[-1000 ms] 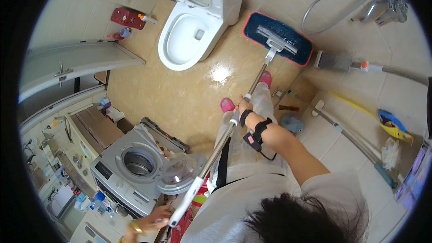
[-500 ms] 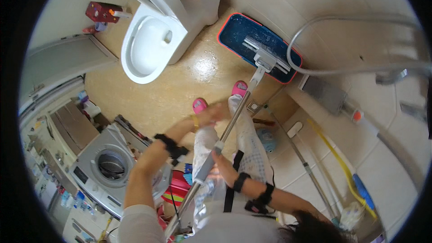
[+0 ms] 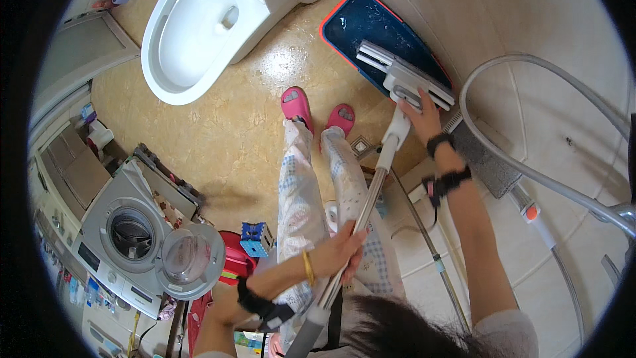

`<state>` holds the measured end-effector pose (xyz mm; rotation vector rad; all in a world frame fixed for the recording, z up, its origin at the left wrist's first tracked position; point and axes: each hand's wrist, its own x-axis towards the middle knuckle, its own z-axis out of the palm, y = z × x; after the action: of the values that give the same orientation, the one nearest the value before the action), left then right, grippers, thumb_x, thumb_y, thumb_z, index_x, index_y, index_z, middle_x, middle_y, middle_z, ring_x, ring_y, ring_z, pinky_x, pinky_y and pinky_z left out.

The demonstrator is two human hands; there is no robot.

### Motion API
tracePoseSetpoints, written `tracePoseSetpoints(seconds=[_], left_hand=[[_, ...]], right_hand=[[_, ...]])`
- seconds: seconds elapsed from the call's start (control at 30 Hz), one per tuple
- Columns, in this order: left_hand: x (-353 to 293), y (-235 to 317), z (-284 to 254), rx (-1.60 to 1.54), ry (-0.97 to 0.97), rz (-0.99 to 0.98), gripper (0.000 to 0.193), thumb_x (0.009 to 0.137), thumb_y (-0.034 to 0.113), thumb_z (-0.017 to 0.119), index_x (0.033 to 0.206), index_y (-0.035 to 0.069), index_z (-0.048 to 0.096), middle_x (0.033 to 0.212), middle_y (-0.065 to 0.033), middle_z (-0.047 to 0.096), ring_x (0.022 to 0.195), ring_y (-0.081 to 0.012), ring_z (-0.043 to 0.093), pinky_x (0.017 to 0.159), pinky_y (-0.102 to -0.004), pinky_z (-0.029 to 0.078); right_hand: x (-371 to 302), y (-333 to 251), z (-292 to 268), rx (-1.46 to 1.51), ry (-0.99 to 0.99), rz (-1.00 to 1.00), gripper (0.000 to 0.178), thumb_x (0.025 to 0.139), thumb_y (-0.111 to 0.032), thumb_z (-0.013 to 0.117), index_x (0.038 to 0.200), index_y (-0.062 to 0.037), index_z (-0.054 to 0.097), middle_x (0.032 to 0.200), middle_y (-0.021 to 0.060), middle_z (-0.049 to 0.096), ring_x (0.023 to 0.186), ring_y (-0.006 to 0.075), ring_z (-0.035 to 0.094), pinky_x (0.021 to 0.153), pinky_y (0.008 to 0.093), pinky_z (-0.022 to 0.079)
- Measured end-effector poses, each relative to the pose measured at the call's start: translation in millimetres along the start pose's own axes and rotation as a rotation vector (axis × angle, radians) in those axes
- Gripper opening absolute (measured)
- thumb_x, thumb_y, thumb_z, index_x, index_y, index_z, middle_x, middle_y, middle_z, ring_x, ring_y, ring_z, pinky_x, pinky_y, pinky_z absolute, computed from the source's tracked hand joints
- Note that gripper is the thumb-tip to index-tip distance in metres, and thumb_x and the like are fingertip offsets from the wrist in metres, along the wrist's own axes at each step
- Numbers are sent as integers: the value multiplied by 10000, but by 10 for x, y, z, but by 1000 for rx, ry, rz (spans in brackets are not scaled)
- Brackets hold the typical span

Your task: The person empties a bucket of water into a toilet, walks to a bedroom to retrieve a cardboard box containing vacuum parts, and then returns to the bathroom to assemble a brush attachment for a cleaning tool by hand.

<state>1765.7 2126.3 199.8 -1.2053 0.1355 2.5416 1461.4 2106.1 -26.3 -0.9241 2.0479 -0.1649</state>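
Mop inside left hand

Two hands, one held mop, two slippers, one toilet.

I log: bright view; white glare on tan floor; black fisheye rim; tiled wall lines curved.

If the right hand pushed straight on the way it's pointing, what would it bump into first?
The grey-and-white mop head, which the right hand seems to be touching. Past it on that line lies the dark blue tub, though depth is hard to judge.
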Motion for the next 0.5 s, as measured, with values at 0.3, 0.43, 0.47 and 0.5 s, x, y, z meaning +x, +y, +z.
tracePoseSetpoints(seconds=[0.3, 0.43, 0.47, 0.5], left_hand=[[-743, -176, -51, -532, -17, 22, 404, 1009, 337, 376, 1351, 124, 396, 643, 10, 385, 350, -68, 363, 290, -225, 309], [-721, -298, -219, -456, -5, 11, 408, 1004, 331, 401, 1357, 126, 389, 645, 12, 384, 350, -59, 359, 279, -217, 293], [-737, -278, -222, -454, -6, 6, 408, 1004, 331, 401, 1357, 126, 389, 645, 12, 384, 350, -59, 359, 279, -217, 293], [-736, -224, -220, -419, -4, 7, 400, 1007, 331, 392, 1358, 139, 396, 634, 19, 373, 353, -59, 342, 288, -217, 289]], right_hand=[[-320, -874, -380, -154, -50, -98, 710, 675, -606, 709, 1001, 15, 605, 800, 132, 631, 701, 250, 609, 625, 351, 477], [-817, -1270, -550, -228, 283, -51, 668, 642, -536, 768, 996, 1, 588, 752, 122, 588, 685, 267, 582, 607, 375, 462], [-930, -1383, -595, -270, 341, -12, 658, 636, -522, 778, 1002, -10, 586, 748, 118, 584, 684, 270, 582, 601, 374, 461], [-1020, -1457, -638, -277, 374, -7, 632, 632, -510, 789, 1005, -44, 581, 736, 102, 588, 665, 274, 583, 596, 368, 461]])
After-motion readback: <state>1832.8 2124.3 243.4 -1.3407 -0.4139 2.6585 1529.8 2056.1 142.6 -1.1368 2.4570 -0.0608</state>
